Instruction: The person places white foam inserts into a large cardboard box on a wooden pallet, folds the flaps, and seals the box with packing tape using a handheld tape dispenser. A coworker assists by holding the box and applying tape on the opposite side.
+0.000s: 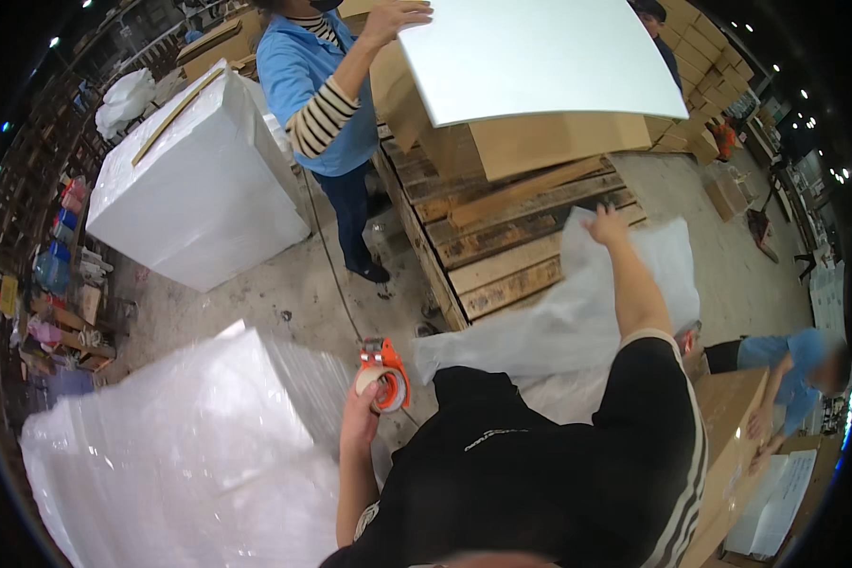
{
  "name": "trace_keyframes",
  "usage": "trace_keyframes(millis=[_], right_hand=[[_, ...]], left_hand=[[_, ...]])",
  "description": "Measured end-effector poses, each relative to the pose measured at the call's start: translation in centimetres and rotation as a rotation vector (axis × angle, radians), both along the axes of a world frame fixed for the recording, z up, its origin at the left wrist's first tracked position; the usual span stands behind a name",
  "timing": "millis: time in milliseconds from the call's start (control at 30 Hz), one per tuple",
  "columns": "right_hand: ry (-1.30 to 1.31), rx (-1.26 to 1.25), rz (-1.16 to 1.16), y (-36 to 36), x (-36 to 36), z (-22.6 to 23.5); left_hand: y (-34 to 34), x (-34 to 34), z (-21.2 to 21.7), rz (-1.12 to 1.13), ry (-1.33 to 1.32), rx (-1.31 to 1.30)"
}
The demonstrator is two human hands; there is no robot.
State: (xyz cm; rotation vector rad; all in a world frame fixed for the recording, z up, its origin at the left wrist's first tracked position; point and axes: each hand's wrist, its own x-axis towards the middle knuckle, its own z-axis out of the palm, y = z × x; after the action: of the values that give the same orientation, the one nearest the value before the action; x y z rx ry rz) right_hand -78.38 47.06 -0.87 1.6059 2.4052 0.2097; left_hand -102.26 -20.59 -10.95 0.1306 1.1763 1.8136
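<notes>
Hand, left: closed round orange tape dispenser
Hand, right: at translucent white sheet, right edge of slatted wooden pallet; can't tell grip

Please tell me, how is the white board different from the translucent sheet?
The white board looks stiff and smooth, while the translucent sheet is limp and creased. A co-worker's hand holds the board's edge, while your right hand is at the sheet's edge. Both are pale and thin.
</notes>
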Motion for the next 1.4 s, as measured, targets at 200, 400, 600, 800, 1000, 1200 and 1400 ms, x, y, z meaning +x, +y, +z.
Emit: trace_keyframes(millis=[200, 400, 600, 800, 1000, 1200, 1400], right_hand=[[1.03, -0.022, 0.139, 17.6, -16.4, -4.3], [0.986, -0.24, 0.094, 30.3, -35.8, 3.7], [1.103, -0.436, -0.086, 34.5, -40.3, 7.5], [1.23, -0.512, -0.146, 34.3, -39.8, 6.3], [1.253, -0.384, -0.052, 30.7, -34.3, 2.3], [0.733, 0.257, -0.386, 21.8, -9.2, -6.9], [0.041, 0.339, -1.252, 1.0, 21.8, -15.1]], left_hand=[[16.6, -9.5, 1.4, -0.085, -0.068, -0.048], [26.8, -18.0, -1.0, -0.047, -0.238, -0.326], [27.9, -20.6, -1.9, 0.01, -0.269, -0.438], [25.3, -21.0, -4.7, 0.071, -0.461, -0.619], [25.1, -22.0, -7.5, -0.067, -0.42, -0.595], [25.2, -24.2, -7.6, -0.299, -0.292, -0.625], [28.5, -26.2, -7.2, -0.493, -0.2, -0.672]])
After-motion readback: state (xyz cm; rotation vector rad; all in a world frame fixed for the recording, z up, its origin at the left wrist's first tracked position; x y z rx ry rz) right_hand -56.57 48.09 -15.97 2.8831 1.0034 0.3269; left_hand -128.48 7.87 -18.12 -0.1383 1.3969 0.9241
